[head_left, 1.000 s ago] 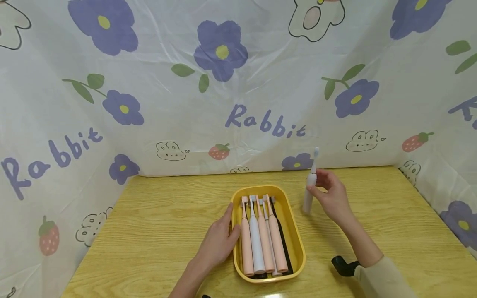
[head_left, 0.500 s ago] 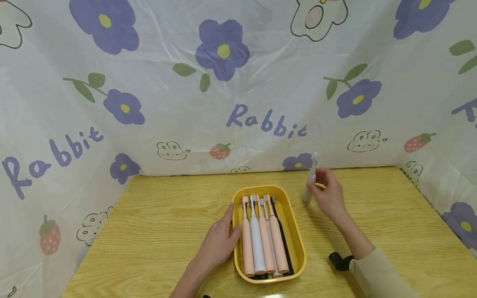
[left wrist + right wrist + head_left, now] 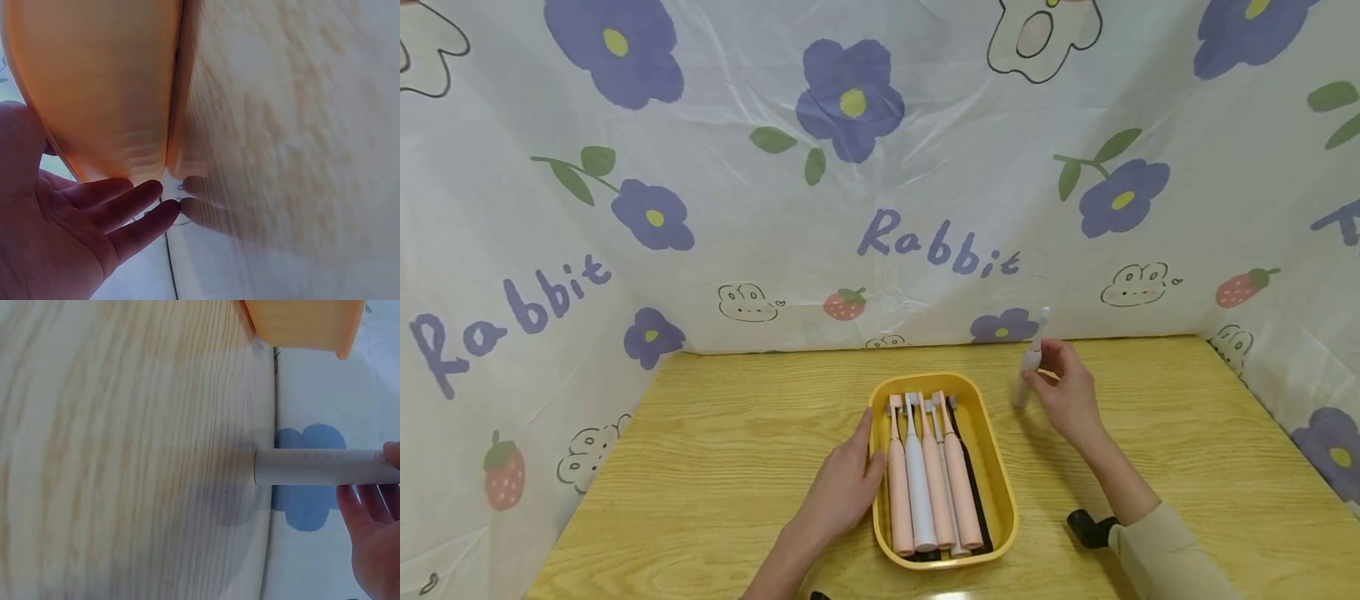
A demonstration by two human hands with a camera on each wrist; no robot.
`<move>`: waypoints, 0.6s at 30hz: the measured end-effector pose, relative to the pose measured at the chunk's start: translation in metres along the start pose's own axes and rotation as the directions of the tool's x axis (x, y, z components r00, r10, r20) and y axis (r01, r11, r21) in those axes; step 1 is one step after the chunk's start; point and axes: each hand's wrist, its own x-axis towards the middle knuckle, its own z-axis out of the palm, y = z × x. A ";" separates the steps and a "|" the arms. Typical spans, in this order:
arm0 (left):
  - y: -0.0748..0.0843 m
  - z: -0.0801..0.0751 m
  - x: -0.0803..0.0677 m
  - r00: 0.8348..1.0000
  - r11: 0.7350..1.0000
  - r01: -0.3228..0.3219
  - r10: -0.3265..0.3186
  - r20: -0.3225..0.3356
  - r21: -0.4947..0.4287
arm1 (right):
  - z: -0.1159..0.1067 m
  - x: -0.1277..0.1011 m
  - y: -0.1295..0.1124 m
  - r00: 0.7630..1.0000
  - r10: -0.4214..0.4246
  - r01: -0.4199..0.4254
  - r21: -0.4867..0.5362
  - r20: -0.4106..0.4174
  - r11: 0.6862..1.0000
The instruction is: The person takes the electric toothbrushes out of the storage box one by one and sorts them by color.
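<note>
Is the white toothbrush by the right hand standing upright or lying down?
Upright, leaning slightly: the white toothbrush stands base-down on the table, pinched by the right hand.

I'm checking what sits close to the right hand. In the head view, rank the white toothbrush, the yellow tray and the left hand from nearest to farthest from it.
1. White toothbrush: held upright by the right hand, at its fingertips.
2. Yellow tray: on the table, to that hand's left.
3. Left hand: farthest, resting against the tray's far left side.

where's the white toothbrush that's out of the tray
In the head view, the white electric toothbrush stands upright on the table, right of the yellow tray, held by the right hand.
</note>
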 end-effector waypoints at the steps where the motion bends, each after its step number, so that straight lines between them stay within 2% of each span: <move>1: 0.001 0.000 0.000 1.000 1.000 0.005 -0.005 0.004 0.002 | 0.000 0.000 0.000 1.000 -0.005 0.005 0.001 0.001 1.000; 10: 0.002 0.000 0.001 1.000 0.999 -0.014 0.013 0.014 0.035 | 0.001 0.002 -0.002 1.000 -0.015 0.015 -0.001 0.008 1.000; 15: 0.002 -0.001 0.000 0.999 0.999 -0.030 0.029 0.013 0.043 | 0.000 0.001 -0.006 1.000 0.022 -0.023 0.053 0.016 0.998; 18: 0.003 -0.001 0.000 0.999 0.999 -0.030 0.029 0.023 0.038 | -0.001 -0.002 -0.011 0.999 0.034 -0.033 0.103 -0.011 0.994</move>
